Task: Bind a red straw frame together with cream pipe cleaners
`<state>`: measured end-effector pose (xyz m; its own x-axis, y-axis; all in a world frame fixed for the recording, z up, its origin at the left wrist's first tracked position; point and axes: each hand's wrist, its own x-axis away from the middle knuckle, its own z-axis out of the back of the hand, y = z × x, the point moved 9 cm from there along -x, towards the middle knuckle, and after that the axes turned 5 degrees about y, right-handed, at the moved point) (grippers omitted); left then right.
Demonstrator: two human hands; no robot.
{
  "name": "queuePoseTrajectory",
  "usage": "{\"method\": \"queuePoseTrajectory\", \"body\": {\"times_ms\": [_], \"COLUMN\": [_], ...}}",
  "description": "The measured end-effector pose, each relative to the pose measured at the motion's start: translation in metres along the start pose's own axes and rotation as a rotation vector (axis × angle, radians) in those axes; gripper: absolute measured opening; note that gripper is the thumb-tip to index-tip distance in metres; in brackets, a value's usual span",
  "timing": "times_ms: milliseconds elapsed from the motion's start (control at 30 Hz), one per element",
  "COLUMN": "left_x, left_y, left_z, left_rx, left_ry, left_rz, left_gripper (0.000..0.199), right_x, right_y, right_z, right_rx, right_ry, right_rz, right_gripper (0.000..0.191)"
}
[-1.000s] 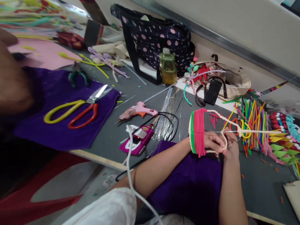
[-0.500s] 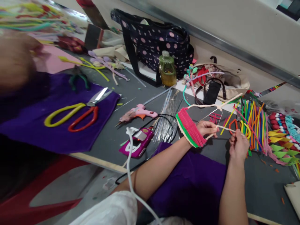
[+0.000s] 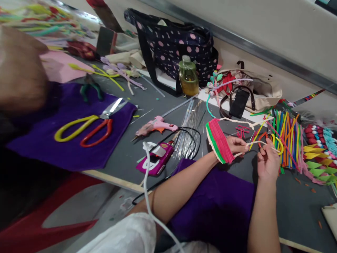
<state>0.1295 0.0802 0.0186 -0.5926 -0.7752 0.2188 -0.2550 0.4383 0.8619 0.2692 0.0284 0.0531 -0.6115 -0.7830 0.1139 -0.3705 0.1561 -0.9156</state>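
Observation:
My left hand (image 3: 236, 144) pinches a cream pipe cleaner (image 3: 256, 142) between thumb and fingertips. Around that hand and wrist hangs a pink, green and cream striped piece (image 3: 220, 141), apparently made of pipe cleaners laid side by side like a watermelon slice. From its upper corner a twisted cream strand (image 3: 237, 120) runs to the right. The free end of the pinched pipe cleaner bends across to my right hand (image 3: 268, 161), whose fingers are closed on it. Behind my right fingers lie scissors with orange and yellow handles (image 3: 279, 147), partly hidden.
Colourful pipe cleaners (image 3: 286, 137) lie at right, pink offcuts (image 3: 242, 130) behind my hands. Left are a pink glue gun (image 3: 158, 124), clear glue sticks (image 3: 188, 123), large scissors (image 3: 96, 131) on purple felt (image 3: 116, 147), and a co-worker's blurred hand (image 3: 22, 70). A white cable (image 3: 147, 189) crosses my left arm.
The striped piece has shifted a little right and turned to show its pink face more. The cream pipe cleaner between my hands was nearly straight and now bows upward.

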Motion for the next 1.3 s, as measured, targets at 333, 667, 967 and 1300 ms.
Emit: {"method": "queuePoseTrajectory", "body": {"times_ms": [333,667,967,1300], "left_x": [-0.004,-0.002,0.01,0.009], "left_y": [0.002,0.021,0.023,0.011], "left_z": [0.009,0.047,0.005,-0.007], "left_rx": [-0.065,0.1,-0.039,-0.093], "left_ry": [0.106,0.351,0.034,-0.036], "left_rz": [-0.113,-0.208,-0.14,-0.102], "left_gripper": [0.044,0.038,0.04,0.042], "right_x": [0.003,0.007,0.023,0.024], "right_y": [-0.005,-0.038,0.034,0.024], "right_z": [0.014,0.038,-0.03,-0.026], "right_rx": [0.22,0.209,0.237,0.115], "right_ry": [0.215,0.343,-0.227,-0.021], "right_rz": [0.22,0.399,-0.2,-0.039], "right_gripper": [0.034,0.023,0.034,0.029]}}
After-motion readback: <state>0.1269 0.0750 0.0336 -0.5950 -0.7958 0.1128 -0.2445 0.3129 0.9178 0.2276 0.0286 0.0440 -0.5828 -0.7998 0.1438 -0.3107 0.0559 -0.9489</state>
